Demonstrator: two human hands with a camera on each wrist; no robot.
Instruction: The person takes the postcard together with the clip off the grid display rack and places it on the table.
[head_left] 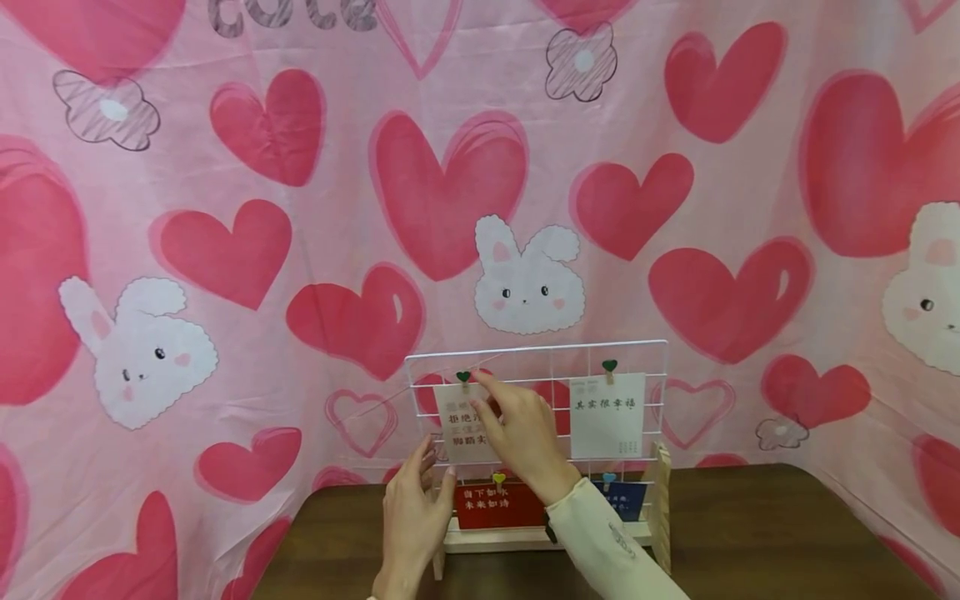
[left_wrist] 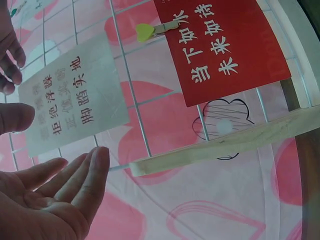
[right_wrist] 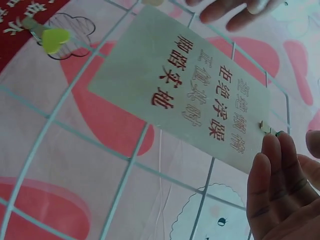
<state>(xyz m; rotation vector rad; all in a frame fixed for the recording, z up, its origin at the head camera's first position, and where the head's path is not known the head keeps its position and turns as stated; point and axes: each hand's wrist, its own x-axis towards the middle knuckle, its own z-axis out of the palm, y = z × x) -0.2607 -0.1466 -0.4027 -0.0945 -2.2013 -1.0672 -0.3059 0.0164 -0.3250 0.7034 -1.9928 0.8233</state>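
A white card (head_left: 463,433) with printed characters hangs from a clothespin with a dark green heart (head_left: 463,377) at the upper left of a white wire grid (head_left: 536,350). My right hand (head_left: 525,429) is in front of the card's right side. In the right wrist view, its fingertips (right_wrist: 272,142) are right at the clip, with the thumb (right_wrist: 313,142) apart from them. At the card's lower left is my left hand (head_left: 416,504), fingers extended. The left wrist view shows its fingertips (left_wrist: 100,157) close to the card's edge and the thumb (left_wrist: 17,117) overlapping the card.
A second white card (head_left: 607,417) hangs at the upper right under another green heart clip (head_left: 610,367). Below are a red card (head_left: 491,512) with a yellow heart clip (head_left: 499,479) and a blue card (head_left: 630,500). The grid's wooden base (head_left: 510,542) stands on a brown table (head_left: 765,525).
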